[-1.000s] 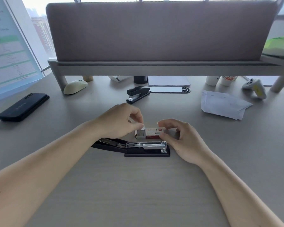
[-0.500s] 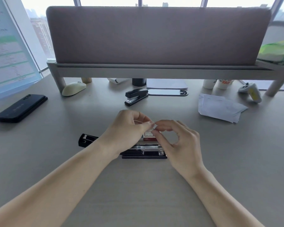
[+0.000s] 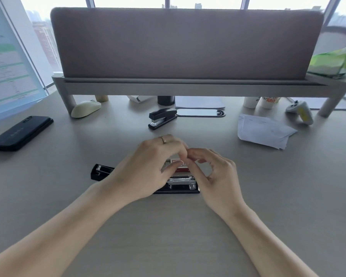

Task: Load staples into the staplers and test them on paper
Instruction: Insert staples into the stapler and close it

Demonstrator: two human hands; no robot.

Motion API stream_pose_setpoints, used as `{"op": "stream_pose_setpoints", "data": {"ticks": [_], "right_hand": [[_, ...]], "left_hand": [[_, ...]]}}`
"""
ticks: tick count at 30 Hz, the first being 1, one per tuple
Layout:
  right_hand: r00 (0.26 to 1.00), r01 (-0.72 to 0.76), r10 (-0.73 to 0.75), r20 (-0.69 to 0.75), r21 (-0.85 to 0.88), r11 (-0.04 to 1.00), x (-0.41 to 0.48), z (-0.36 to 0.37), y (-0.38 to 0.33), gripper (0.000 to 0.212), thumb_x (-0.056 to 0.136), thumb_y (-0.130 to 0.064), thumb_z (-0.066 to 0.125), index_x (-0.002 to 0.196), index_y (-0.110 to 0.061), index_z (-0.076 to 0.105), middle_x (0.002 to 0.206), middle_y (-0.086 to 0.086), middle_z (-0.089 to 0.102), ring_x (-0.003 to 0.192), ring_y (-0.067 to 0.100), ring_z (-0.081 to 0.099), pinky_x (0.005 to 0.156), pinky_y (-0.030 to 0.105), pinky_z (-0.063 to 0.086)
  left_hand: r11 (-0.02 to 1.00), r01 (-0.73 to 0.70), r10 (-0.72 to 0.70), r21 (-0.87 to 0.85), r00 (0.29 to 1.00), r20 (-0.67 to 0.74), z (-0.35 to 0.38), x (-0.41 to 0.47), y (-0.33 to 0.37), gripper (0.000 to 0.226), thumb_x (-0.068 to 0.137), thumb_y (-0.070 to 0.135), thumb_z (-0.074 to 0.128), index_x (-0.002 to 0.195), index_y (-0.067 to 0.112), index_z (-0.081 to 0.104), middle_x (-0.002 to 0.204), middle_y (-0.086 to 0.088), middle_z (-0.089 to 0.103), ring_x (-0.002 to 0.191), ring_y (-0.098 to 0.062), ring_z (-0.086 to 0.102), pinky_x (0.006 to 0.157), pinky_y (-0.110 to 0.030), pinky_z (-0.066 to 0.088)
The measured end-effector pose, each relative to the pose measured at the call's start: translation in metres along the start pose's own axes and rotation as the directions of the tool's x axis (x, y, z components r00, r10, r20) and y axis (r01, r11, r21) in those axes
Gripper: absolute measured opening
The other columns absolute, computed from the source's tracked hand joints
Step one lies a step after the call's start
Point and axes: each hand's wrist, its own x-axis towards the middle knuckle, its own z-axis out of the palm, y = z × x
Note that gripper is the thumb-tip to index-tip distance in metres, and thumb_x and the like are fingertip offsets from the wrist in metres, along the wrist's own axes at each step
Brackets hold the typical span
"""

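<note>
Right now your left hand (image 3: pixel 148 166) and right hand (image 3: pixel 214 174) meet fingertip to fingertip at mid-frame, fingers curled. Whether they pinch anything is too blurred to tell. Under them lies the opened stapler (image 3: pixel 181 180), with the staple box (image 3: pixel 180 167) just above it.

Black stapler (image 3: pixel 181 184) opened flat, red staple box (image 3: pixel 181 170) just behind, second stapler (image 3: pixel 162 118) closed, paper (image 3: pixel 264 132) right

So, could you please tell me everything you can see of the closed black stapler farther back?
The closed stapler is black and plastic-looking, with silvery metal showing at its nose. It lies flat on the grey desk, angled with its nose toward the lower left, beside the oval cable slot. Only the desk touches it.
</note>
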Motion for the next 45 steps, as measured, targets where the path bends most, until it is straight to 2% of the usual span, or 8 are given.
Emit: {"op": "stream_pose_setpoints", "data": {"ticks": [4,13,17,19,23,28,32,45], "right_hand": [[0.998,-0.058,0.057,0.025,0.036,0.998,0.000,-0.001,0.000,0.012,0.096,-0.016,0.076,0.102,-0.024,0.081,0.106,-0.026,0.076,0.097,0.001,0.073,0.087,0.011,0.049],[0.991,-0.101,0.098,0.093,0.036,0.994,0.000,-0.002,-0.002,0.014,0.097,-0.016,0.075,0.106,-0.025,0.079,0.087,-0.036,0.073,0.094,-0.011,0.069,0.085,0.003,0.044],[0.990,-0.110,0.104,0.099,0.060,0.992,0.000,-0.006,-0.003,0.022,0.098,-0.016,0.071,0.117,-0.026,0.075,0.099,-0.025,0.079,0.101,-0.005,0.072,0.089,0.012,0.051],[0.982,-0.134,0.122,0.143,0.072,0.988,0.000,-0.013,0.000,0.031,0.095,-0.019,0.073,0.124,-0.027,0.072,0.106,-0.019,0.079,0.108,0.003,0.073,0.092,0.023,0.057],[0.937,-0.184,0.174,0.305,0.006,0.983,-0.003,-0.033,0.002,0.056,0.082,-0.026,0.084,0.135,-0.034,0.066,0.114,-0.021,0.077,0.116,0.003,0.069,0.097,0.027,0.057],[0.934,-0.195,0.194,0.299,-0.025,0.980,-0.015,-0.038,0.003,0.057,0.081,-0.020,0.088,0.130,-0.039,0.066,0.108,-0.023,0.076,0.110,-0.001,0.071,0.096,0.016,0.053],[0.930,-0.197,0.202,0.308,-0.047,0.979,-0.015,-0.035,0.002,0.055,0.083,-0.018,0.086,0.130,-0.039,0.066,0.105,-0.017,0.079,0.106,-0.004,0.071,0.089,0.009,0.051],[0.917,-0.228,0.231,0.324,-0.049,0.973,-0.014,-0.032,0.002,0.053,0.087,-0.019,0.083,0.130,-0.043,0.064,0.104,-0.014,0.079,0.100,0.001,0.074,0.090,0.032,0.060]], "left_hand": [[0.999,0.029,-0.031,-0.034,0.999,-0.042,0.005,0.000,-0.004,0.013,0.090,0.012,0.078,0.092,0.022,0.071,0.096,0.009,0.075,0.087,-0.013,0.073,0.080,-0.039,0.058],[0.960,0.181,-0.194,-0.213,0.980,-0.042,0.000,-0.003,0.001,0.020,0.083,0.001,0.081,0.086,0.019,0.075,0.081,0.011,0.078,0.079,-0.004,0.076,0.071,-0.012,0.056],[0.919,0.246,-0.262,-0.307,0.965,-0.012,-0.001,-0.007,0.001,0.018,0.084,0.004,0.082,0.084,0.020,0.075,0.080,0.011,0.078,0.076,-0.009,0.077,0.077,-0.036,0.063],[0.925,0.247,-0.245,-0.289,0.968,0.042,-0.001,-0.008,0.001,0.018,0.085,0.005,0.081,0.085,0.022,0.074,0.081,0.011,0.077,0.078,-0.010,0.076,0.075,-0.035,0.063],[0.953,0.241,-0.214,-0.182,0.964,0.156,0.001,-0.012,0.004,0.018,0.085,0.006,0.081,0.089,0.023,0.074,0.082,0.015,0.075,0.082,0.001,0.073,0.073,-0.006,0.050],[0.957,0.261,-0.234,-0.128,0.953,0.195,0.003,-0.010,0.007,0.015,0.086,0.012,0.080,0.088,0.025,0.074,0.083,0.014,0.077,0.083,0.000,0.073,0.077,-0.016,0.056],[0.954,0.280,-0.253,-0.109,0.944,0.211,0.003,-0.007,0.007,0.013,0.084,0.012,0.082,0.085,0.022,0.075,0.082,0.013,0.077,0.080,0.000,0.073,0.076,-0.010,0.054],[0.957,0.288,-0.288,0.037,0.920,0.265,-0.001,-0.012,-0.004,0.016,0.080,0.029,0.085,0.088,0.030,0.072,0.086,0.013,0.076,0.082,-0.003,0.073,0.083,-0.032,0.060]]}}
